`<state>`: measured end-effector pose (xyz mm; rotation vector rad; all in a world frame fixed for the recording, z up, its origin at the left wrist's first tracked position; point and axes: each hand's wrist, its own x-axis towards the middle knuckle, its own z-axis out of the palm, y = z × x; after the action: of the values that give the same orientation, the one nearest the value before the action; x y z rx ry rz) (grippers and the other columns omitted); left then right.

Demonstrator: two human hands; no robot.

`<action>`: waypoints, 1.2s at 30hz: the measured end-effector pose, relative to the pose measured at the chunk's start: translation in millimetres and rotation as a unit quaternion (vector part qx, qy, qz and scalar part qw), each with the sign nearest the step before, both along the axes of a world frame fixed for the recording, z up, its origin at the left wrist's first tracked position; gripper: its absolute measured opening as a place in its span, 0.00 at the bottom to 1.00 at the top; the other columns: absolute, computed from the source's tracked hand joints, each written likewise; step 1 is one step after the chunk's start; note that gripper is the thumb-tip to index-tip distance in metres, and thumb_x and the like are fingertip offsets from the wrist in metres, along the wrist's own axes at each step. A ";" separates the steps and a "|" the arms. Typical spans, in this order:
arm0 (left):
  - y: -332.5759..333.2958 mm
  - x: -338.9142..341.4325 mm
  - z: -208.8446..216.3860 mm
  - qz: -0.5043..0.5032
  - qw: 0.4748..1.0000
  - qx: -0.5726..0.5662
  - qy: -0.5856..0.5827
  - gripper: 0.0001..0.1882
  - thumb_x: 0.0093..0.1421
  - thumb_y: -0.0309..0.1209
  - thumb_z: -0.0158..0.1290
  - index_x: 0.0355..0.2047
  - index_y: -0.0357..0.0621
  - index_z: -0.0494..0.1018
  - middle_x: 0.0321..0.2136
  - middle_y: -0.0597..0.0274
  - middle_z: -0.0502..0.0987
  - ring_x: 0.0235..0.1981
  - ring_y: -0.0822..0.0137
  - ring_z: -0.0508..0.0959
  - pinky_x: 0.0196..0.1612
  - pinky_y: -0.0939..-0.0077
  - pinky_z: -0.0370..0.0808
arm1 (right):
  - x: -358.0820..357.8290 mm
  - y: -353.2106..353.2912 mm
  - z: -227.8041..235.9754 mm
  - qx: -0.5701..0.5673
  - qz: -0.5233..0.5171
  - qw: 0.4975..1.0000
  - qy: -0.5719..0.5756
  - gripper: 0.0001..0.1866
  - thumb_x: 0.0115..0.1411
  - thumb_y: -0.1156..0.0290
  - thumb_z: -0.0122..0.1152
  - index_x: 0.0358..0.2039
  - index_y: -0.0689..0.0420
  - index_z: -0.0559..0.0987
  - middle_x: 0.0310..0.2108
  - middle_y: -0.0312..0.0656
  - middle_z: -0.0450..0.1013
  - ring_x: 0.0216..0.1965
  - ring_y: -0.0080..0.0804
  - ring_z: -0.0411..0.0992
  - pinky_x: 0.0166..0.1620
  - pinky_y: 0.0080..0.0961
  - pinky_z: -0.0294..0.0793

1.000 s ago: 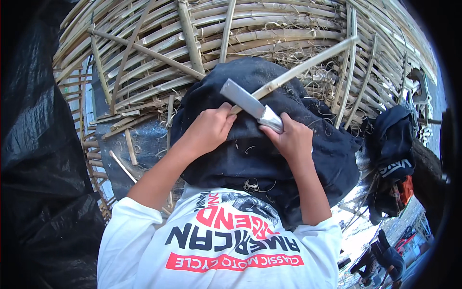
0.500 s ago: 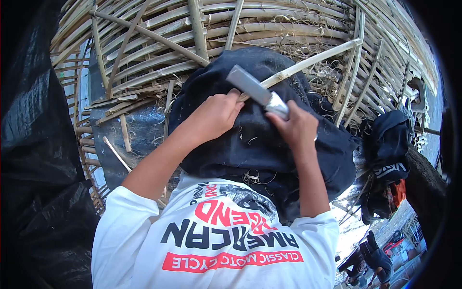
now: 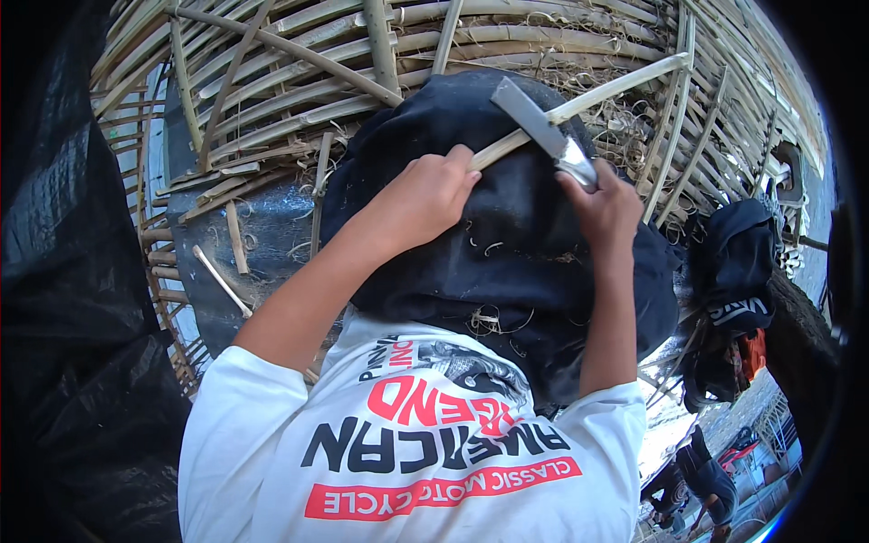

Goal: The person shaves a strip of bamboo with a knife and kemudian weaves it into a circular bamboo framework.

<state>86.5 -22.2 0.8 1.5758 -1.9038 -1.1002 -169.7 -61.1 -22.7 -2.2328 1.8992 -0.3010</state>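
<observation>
My left hand (image 3: 433, 195) is closed around the near end of a pale bamboo stick (image 3: 625, 88), which slants up and away to the right. In my right hand (image 3: 608, 206) is the silvery handle of a knife (image 3: 532, 119) with a broad, blunt-ended blade. The blade lies across the stick about midway along its length, at a steep angle to it. Beneath both hands, black cloth (image 3: 434, 271) covers my lap, with several thin curled shavings on it.
Slatted bamboo (image 3: 299, 72) spreads across the far side, strewn with shavings. Loose bamboo pieces (image 3: 222, 281) lie to the left, beside black plastic sheeting (image 3: 81, 271). A dark bag-like bundle (image 3: 735, 262) sits at the right. People (image 3: 706, 480) are visible at the lower right.
My right hand and the knife have moved up and to the right along the stick. My left hand keeps its grip, shifted slightly right.
</observation>
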 end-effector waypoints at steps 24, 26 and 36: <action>-3.7 -6.2 -0.9 0.005 1.000 0.016 0.002 0.13 0.68 0.33 0.46 0.32 0.33 0.64 0.21 0.35 0.71 0.28 0.34 0.73 0.28 0.51 0.67 | 16.0 16.6 -3.0 0.051 0.027 0.998 -0.027 0.29 0.53 0.40 0.64 0.26 0.57 0.74 0.21 0.51 0.76 0.27 0.54 0.77 0.30 0.45 0.74; 5.7 1.2 1.7 0.011 1.000 0.016 0.001 0.13 0.68 0.33 0.46 0.32 0.32 0.63 0.20 0.35 0.70 0.28 0.34 0.72 0.28 0.51 0.67 | 5.4 9.0 0.9 0.040 0.093 0.995 0.005 0.28 0.56 0.40 0.61 0.30 0.58 0.77 0.22 0.52 0.77 0.28 0.54 0.77 0.32 0.45 0.75; -3.2 -6.5 4.5 0.002 1.000 0.024 -0.005 0.12 0.68 0.30 0.47 0.31 0.33 0.62 0.21 0.36 0.69 0.26 0.35 0.70 0.25 0.57 0.64 | -16.2 4.3 -1.4 0.054 -0.043 0.995 -0.073 0.31 0.56 0.37 0.58 0.28 0.58 0.76 0.20 0.52 0.75 0.28 0.56 0.76 0.31 0.46 0.74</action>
<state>80.1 -25.4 5.3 1.6130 -1.8929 -1.1453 -185.9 -56.8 -24.1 -2.0063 1.8895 -0.3561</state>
